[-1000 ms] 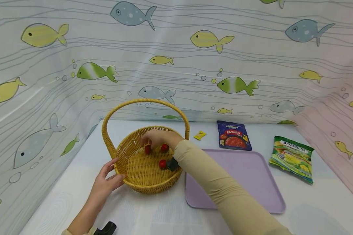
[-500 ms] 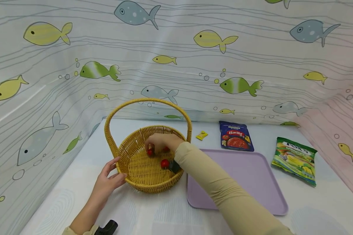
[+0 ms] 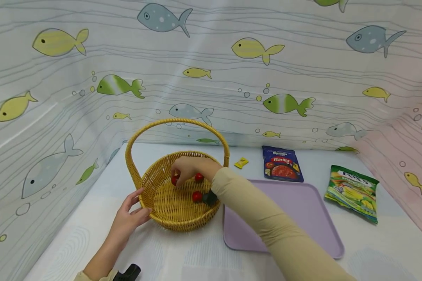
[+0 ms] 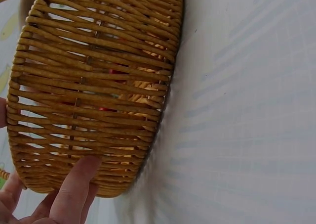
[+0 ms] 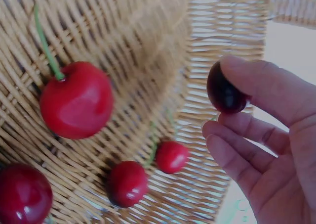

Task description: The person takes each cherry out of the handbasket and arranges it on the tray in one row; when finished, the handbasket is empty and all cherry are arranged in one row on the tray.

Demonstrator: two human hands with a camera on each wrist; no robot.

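A yellow wicker basket (image 3: 172, 203) with a tall arched handle stands on the table, left of centre. My left hand (image 3: 128, 216) holds its left side, the thumb (image 4: 74, 189) against the outer weave in the left wrist view and other fingers up at the rim. Inside the basket, my right hand (image 3: 190, 168) pinches a dark red cherry (image 5: 224, 93) between thumb and forefinger, its remaining fingers loosely bent below. Several other red cherries, among them a large one (image 5: 76, 103) with a green stem, lie on the basket's woven bottom.
A lilac tray (image 3: 299, 207) lies right of the basket, partly under the right sleeve (image 3: 263, 218). Behind it are a blue Barilla pouch (image 3: 281, 164) and a small yellow packet (image 3: 241, 162). A green Fox's bag (image 3: 352, 192) lies at the right. Fish-patterned cloth walls surround the table.
My right hand has shifted slightly within the basket, and a cherry at the back right shows again beside it. My left hand keeps its place on the basket.
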